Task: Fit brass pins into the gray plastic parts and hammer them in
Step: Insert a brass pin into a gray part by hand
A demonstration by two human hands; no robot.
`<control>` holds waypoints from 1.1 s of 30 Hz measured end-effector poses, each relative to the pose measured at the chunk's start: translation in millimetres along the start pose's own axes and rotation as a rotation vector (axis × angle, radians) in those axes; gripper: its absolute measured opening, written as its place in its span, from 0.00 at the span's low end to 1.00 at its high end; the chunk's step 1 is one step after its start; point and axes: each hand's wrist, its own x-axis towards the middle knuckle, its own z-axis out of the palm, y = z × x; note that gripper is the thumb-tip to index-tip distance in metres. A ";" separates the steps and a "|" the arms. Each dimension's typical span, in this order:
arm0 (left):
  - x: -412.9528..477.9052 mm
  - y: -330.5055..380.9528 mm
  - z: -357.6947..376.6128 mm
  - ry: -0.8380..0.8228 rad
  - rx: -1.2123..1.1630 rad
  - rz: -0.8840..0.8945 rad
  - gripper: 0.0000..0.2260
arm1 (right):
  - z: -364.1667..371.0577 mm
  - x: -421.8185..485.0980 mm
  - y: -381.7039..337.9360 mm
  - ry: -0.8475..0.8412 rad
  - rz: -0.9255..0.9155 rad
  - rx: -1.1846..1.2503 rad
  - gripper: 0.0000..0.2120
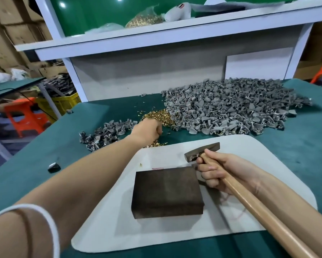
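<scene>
My left hand (pixel 150 130) reaches out to the loose heap of brass pins (pixel 159 116) on the green table, its fingers curled down into the pins. My right hand (pixel 217 171) grips the wooden handle of a hammer (pixel 203 151) just below its metal head, which hovers over the far right corner of a dark block (pixel 165 190). A small bit of gray shows under the right fingers beside the block. The block's top is bare. A large pile of gray plastic parts (pixel 230 107) lies behind, and a smaller pile (pixel 104 135) lies to the left.
The block sits on a white mat (pixel 175 237) on the green table. One stray gray part (pixel 54 167) lies near the left edge. A white shelf (pixel 156 32) overhangs the back, holding a bag of brass pins (pixel 143 21). Orange stools and boxes stand off to the left.
</scene>
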 end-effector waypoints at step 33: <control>-87.9 -20.9 -33.2 0.498 -0.579 -0.050 0.05 | -18.4 -27.3 -26.3 1.373 -0.253 -1.560 0.23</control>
